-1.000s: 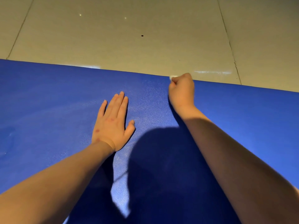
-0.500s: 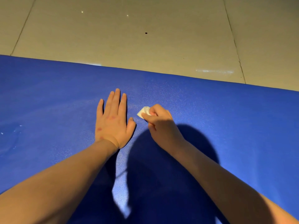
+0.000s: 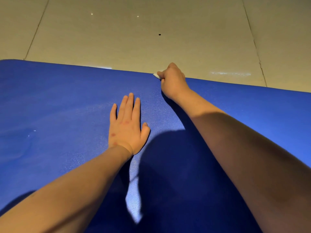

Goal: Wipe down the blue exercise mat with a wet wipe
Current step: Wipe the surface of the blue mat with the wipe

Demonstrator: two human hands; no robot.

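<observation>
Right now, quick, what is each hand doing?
Left hand: open, flat on the blue mat.
Right hand: closed around the white wipe at the mat's far edge.

Single head-worn wide-angle view, looking forward and down, close over mat (image 3: 58, 106), tiled floor (image 3: 151, 39) beyond

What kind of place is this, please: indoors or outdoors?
Most likely an indoor room used for exercise, at home or in a gym; I cannot tell which. Large glossy beige floor tiles reflect small lights, and a blue exercise mat lies spread on them.
</observation>
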